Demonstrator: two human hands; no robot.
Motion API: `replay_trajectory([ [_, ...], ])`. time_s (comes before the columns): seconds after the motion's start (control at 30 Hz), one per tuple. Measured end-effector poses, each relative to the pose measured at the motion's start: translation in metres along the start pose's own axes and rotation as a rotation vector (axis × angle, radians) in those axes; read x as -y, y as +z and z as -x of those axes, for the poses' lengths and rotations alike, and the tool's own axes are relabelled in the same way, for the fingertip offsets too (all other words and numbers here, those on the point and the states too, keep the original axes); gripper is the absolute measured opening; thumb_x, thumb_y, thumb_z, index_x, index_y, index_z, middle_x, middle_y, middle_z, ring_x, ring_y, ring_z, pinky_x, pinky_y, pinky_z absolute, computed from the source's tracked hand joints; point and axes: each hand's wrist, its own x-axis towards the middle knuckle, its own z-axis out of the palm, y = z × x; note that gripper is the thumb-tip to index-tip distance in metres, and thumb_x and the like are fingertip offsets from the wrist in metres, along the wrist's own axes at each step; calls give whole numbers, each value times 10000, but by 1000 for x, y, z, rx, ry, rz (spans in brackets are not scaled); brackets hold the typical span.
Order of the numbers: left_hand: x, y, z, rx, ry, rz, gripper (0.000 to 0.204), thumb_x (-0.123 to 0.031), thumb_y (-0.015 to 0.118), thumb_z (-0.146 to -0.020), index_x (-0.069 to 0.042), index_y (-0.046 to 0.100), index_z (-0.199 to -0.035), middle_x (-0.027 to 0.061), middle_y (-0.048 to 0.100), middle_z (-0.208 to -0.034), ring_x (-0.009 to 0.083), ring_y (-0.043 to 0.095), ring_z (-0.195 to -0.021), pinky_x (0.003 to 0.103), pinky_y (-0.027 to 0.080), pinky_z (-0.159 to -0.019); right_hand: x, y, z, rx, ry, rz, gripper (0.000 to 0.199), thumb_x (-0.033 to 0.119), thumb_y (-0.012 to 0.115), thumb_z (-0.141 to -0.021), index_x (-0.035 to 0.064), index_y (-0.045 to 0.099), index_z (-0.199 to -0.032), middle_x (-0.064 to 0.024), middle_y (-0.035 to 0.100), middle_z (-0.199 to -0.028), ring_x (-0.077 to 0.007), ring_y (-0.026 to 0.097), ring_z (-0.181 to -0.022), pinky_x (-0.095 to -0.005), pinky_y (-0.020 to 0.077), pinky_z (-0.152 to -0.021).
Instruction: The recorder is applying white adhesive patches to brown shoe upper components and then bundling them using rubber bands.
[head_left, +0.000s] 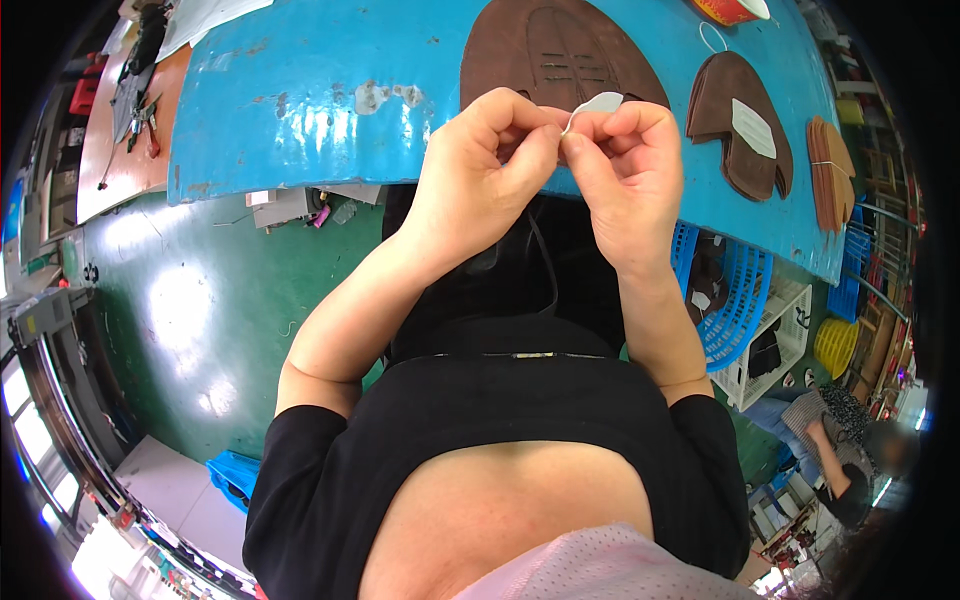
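Observation:
Above the table's near edge, my left hand [490, 165] is closed, thumb and forefinger pinched together. Right beside it my right hand [635, 165] pinches a small white paper tag [599, 104]. The tag's thin edge runs down to where both sets of fingertips meet, so the left fingers seem to grip it too; what lies between them is mostly hidden. Just beyond my hands, flat brown leather shoe-upper pieces [560, 45] with slits lie on the blue table [270, 110]. To the right is a stack of brown leather pieces [710, 95] bearing a white label [753, 128].
A tied bundle of tan pieces [830, 175] lies at the table's right end, and a red container [730, 10] at the far edge. Below the table's right side stand a blue basket [740, 320] and a white crate [790, 345]. Another person [830, 440] is at lower right.

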Motion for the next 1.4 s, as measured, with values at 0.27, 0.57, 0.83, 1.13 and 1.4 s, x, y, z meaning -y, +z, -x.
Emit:
replay_trajectory([
  [0.27, -2, 4, -2, 12, -228, 375, 123, -82, 540, -906, 34, 580, -907, 138, 658, -986, 126, 593, -808, 278, 499, -773, -3, -4, 2, 61, -13, -9, 251, -100, 534, -837, 35, 375, -977, -98, 545, -894, -131, 571, -792, -256, 499, -696],
  [0.57, 0, 3, -2, 45, -239, 279, 131, -82, 580, -892, 39, 594, -940, 115, 654, -977, 115, 594, -815, 268, 495, -785, 1, -5, 4, 52, 8, -28, 225, -78, 534, -864, 44, 380, -974, -83, 546, -875, -123, 536, -799, -258, 468, -724],
  [0.83, 3, 5, -1, 56, -254, 357, 144, -96, 568, -904, 39, 593, -944, 115, 653, -986, 116, 586, -842, 271, 487, -797, -1, -10, 4, 50, 45, -105, 258, -97, 554, -827, 15, 386, -987, -109, 563, -886, -161, 593, -833, -288, 517, -734],
  [1.13, 6, 6, -2, 52, -241, 296, 155, -106, 553, -915, 38, 581, -964, 119, 645, -1010, 121, 587, -858, 268, 481, -809, 1, -7, 0, 6, 111, -32, 254, -73, 569, -817, -4, 389, -983, -100, 574, -860, -139, 593, -804, -293, 529, -735],
  [1.4, 8, 5, -3, 21, -328, 492, 202, -156, 525, -940, 33, 559, -1002, 121, 628, -1027, 156, 609, -913, 287, 487, -839, 0, -18, -1, -57, 276, -311, 239, -40, 556, -830, 10, 391, -996, -100, 583, -876, -141, 589, -783, -286, 516, -722],
])
